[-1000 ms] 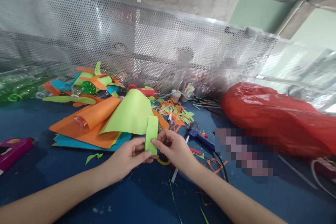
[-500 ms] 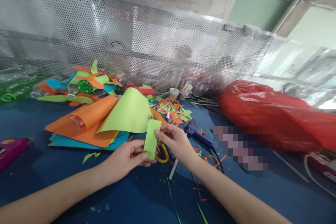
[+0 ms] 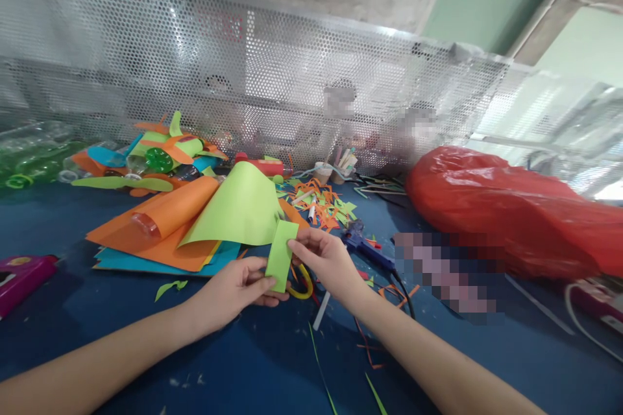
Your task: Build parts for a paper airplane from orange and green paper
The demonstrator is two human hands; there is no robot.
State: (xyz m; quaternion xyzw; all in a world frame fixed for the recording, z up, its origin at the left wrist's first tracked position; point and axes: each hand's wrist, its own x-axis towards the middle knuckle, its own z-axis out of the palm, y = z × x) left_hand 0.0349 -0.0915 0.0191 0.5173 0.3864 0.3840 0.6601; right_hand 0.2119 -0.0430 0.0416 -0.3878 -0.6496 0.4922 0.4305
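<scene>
A small light-green paper rectangle [image 3: 281, 257] is held up between both hands, tilted a little to the right. At its lower left edge my left hand [image 3: 243, 286] pinches it between thumb and fingers. My right hand [image 3: 324, 256] grips its upper right edge the same way. Just behind the hands lie the yellow handles of what look like scissors [image 3: 305, 286], partly hidden. A curled light-green sheet [image 3: 238, 211] and an orange sheet rolled round a clear bottle [image 3: 172, 211] rest on orange and blue sheets [image 3: 146, 258].
A blue glue gun [image 3: 370, 251] with its cord lies right of the hands, near a white glue stick [image 3: 322, 311]. Paper scraps [image 3: 318, 201] are heaped behind. A red plastic bag [image 3: 506, 207] fills the right; plastic bottles [image 3: 39, 159] and paper-decorated bottles [image 3: 163, 152] stand at the back left.
Both hands keep hold of the green paper in nearly the same place. The paper has tilted slightly, and the whole view has shifted a little.
</scene>
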